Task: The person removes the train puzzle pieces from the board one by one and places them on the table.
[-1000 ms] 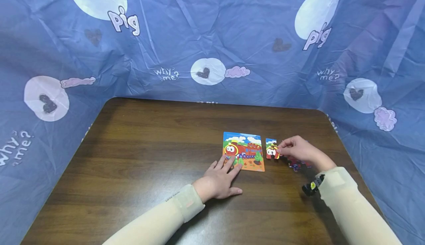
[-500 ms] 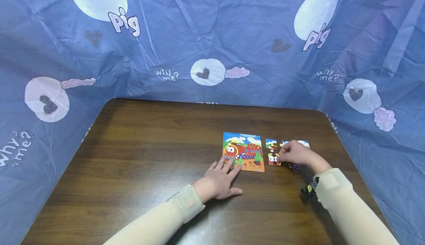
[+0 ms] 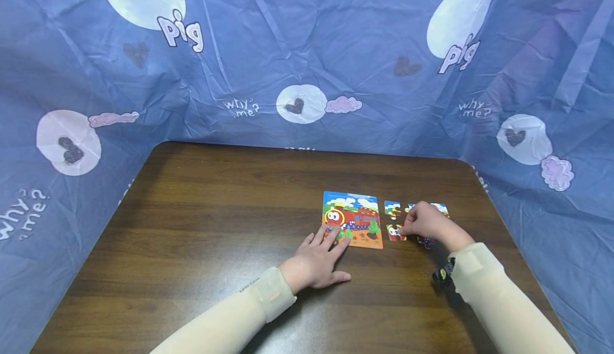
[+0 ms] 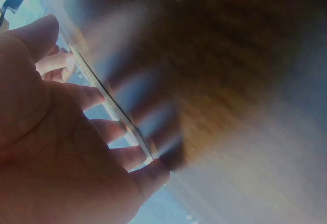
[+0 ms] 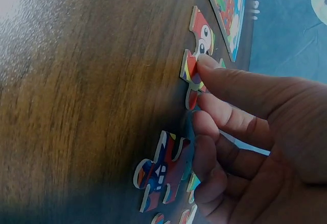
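Note:
My left hand point(image 3: 316, 260) lies spread on the table point(image 3: 230, 226), its fingertips resting on the lower left edge of a train picture board point(image 3: 357, 239). To the right of the board, my right hand point(image 3: 428, 220) pinches a jigsaw puzzle piece point(image 5: 202, 35) printed with a red face and white eyes. In the right wrist view the thumb presses its printed face, and the index finger is at its knob. Another jigsaw piece point(image 3: 391, 208), with sky and yellow, lies just behind it. A dark red and blue piece point(image 5: 162, 173) lies beside the curled fingers.
Further jigsaw pieces point(image 3: 440, 208) lie behind and under the right hand, partly hidden by it. A blue printed cloth point(image 3: 307, 50) hangs around the table's back and sides. The right wrist carries a small black device point(image 3: 443, 273).
My right hand has drawn the face piece towards the front, parting it from the sky piece, which stays behind. More pieces behind the hand show now. The left hand has stayed put.

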A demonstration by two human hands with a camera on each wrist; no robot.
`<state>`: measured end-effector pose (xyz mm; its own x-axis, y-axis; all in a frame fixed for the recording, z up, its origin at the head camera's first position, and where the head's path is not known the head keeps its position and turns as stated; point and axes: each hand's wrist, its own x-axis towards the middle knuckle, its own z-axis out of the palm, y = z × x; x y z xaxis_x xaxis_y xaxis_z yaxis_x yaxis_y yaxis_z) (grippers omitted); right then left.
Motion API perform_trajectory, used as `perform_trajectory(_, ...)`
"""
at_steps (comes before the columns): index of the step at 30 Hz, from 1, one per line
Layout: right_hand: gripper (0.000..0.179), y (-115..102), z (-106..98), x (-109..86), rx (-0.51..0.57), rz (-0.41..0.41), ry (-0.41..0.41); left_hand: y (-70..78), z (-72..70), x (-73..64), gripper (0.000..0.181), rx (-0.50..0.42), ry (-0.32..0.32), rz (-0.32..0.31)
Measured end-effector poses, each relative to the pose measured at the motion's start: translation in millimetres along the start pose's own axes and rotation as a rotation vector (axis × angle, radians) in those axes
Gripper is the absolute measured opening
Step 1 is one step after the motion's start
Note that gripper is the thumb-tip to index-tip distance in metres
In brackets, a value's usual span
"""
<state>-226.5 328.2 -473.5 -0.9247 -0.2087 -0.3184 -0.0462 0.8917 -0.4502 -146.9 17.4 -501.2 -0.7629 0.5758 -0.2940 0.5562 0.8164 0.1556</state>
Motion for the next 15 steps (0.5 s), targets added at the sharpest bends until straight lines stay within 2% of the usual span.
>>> perform_trajectory(7, 0.024, -1.7, 1.3, -0.2, 0.011, 0.033, 0.007, 0.2, -0.4, -0.4, 0.084, -0.002, 0.002, 0.001)
perform_trajectory(15, 0.021, -2.9, 1.7, -2.3, 0.031, 0.045, -0.003, 1.8, -10.6, -7.1, 0.081, -0.015, -0.006, 0.007)
